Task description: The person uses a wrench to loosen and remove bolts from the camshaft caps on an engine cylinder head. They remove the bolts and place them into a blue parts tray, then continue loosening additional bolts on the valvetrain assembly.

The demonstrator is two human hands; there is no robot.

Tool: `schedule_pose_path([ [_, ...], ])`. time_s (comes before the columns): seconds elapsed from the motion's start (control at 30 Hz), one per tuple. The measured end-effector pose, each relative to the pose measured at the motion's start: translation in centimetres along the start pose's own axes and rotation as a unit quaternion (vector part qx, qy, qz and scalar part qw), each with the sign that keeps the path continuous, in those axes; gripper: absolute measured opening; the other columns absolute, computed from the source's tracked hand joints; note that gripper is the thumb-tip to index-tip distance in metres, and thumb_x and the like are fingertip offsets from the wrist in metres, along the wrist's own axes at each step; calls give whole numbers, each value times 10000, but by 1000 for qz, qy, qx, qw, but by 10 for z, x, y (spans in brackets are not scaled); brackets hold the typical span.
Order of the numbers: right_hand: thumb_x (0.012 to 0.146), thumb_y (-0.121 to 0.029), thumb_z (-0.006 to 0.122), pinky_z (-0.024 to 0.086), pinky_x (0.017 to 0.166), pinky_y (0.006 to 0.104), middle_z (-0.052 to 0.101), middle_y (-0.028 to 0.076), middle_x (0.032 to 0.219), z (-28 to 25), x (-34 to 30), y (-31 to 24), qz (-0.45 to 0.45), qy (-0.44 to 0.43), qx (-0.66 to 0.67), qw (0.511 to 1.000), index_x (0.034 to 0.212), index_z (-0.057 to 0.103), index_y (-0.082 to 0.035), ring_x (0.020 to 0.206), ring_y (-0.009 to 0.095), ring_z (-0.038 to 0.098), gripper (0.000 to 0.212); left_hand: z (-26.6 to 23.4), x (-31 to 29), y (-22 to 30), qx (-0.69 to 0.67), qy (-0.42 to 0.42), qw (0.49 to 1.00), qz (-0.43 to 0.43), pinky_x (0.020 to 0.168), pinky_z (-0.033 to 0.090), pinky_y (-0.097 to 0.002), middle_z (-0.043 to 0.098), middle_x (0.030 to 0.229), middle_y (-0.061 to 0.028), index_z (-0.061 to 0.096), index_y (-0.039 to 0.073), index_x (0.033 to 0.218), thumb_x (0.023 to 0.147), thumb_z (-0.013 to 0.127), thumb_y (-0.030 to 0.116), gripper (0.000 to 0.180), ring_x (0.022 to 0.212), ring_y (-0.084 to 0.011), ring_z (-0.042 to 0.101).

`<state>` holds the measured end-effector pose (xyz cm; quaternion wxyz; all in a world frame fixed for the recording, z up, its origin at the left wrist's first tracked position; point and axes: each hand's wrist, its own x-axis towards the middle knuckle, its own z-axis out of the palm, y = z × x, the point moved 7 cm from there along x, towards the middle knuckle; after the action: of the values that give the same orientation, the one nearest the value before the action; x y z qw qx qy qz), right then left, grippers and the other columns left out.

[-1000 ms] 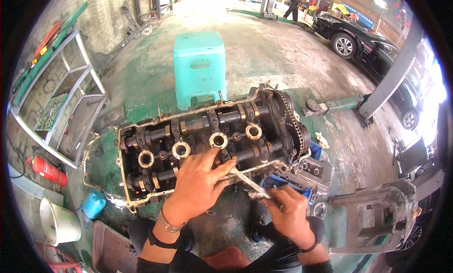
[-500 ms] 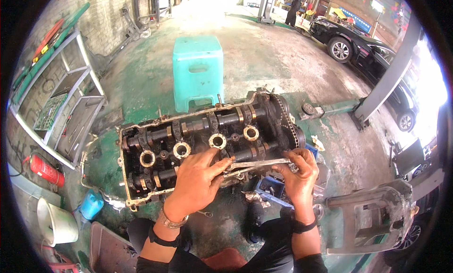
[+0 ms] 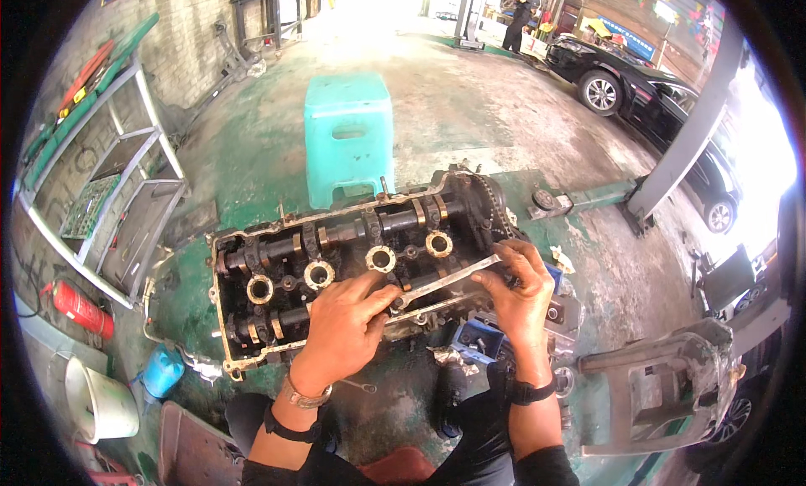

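So, floor (image 3: 453,100) is stained, worn green and grey; turquoise stool (image 3: 348,142) just past the far edge of the cylinder head (image 3: 217,286). Metal rack (image 3: 158,112) and red extinguisher (image 3: 82,310) beyond its left edge, black car (image 3: 634,100) back right, blue tray (image 3: 472,352) by the near edge, right part. Wrench (image 3: 449,280) slants over that near edge, right of middle. Left hand (image 3: 344,322) half-curled, thumb and forefinger at the wrench's left end, can't tell if pinching; right hand (image 3: 516,297) pinches its other end. Versus a second ago, the wrench is swung round, handle now toward the far right corner, right hand along with it; left hand roughly same spot.
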<state>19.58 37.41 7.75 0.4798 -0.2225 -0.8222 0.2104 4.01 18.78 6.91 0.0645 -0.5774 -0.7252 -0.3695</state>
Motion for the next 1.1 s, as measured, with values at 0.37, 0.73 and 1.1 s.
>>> schedule_pose_path([
  [0.37, 637, -111, 902, 545, 767, 391, 664, 129, 1009, 2, -2, -21, -28, -73, -38, 996, 1021, 762, -34, 900, 312, 667, 416, 0, -1, 0, 9, 0, 1000, -4, 847, 518, -446, 673, 1167, -103, 723, 134, 1120, 782, 752, 98, 341, 1011, -330, 656],
  [0.73, 619, -49, 886, 515, 715, 377, 678, 115, 913, -1, 0, -17, -31, -123, -6, 992, 934, 747, -29, 839, 301, 645, 345, 2, -4, -3, 13, -4, 1000, -17, 877, 510, -453, 671, 1213, -118, 725, 139, 1138, 782, 769, 125, 359, 1045, -340, 651],
  [1.1, 693, 21, 740, 503, 828, 415, 693, 77, 994, 8, -7, -34, -117, -50, -93, 988, 927, 750, -59, 962, 305, 619, 247, 2, -1, -2, -11, -13, 999, -33, 922, 506, -436, 688, 1232, -145, 743, 105, 1118, 732, 825, 90, 395, 1086, -358, 656],
])
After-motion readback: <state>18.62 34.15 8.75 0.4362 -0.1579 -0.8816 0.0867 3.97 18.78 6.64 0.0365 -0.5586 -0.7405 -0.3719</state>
